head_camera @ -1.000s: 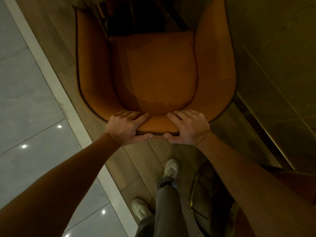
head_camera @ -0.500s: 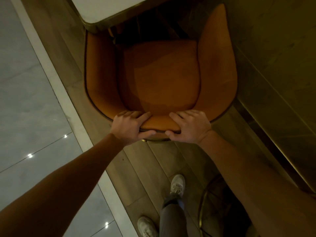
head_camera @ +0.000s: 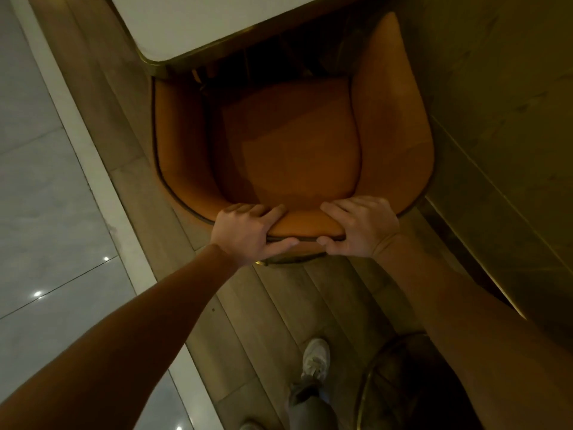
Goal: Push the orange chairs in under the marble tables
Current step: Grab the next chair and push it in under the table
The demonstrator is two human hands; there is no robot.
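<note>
Floor: wood planks (head_camera: 279, 305) run under the chair and the feet; pale glossy tiles (head_camera: 46, 197) lie at 9 o'clock, parted from the wood by a light strip (head_camera: 102, 181).
Wall: a dark panelled surface (head_camera: 496, 119) fills the 3 o'clock side, just beside the chair's right arm.
Table: a white marble top with a brass-coloured rim (head_camera: 192, 23) sits at 12 o'clock; its rounded corner overlaps the front left of the chair.
Chair: an orange tub chair (head_camera: 294, 144) at centre, open side toward 12 o'clock, curved back toward 6 o'clock; the front of the seat lies in shadow at the table edge.
Left hand: the left hand (head_camera: 245, 232) is clamped over the top of the chair back at about 7 o'clock of the seat, fingers on the inner face, thumb on the outer.
Right hand: the right hand (head_camera: 361, 226) grips the same back edge at about 5 o'clock of the seat, fingers over the top, thumb beneath; the two thumbs nearly meet.
Arms: both forearms are bare and reach forward from the lower corners.
Feet: a light shoe (head_camera: 316, 358) at 6 o'clock, with a grey trouser leg (head_camera: 310, 405) below it.
Ring: a round metal ring (head_camera: 372, 383) shows at 5 o'clock; what it belongs to cannot be told.
</note>
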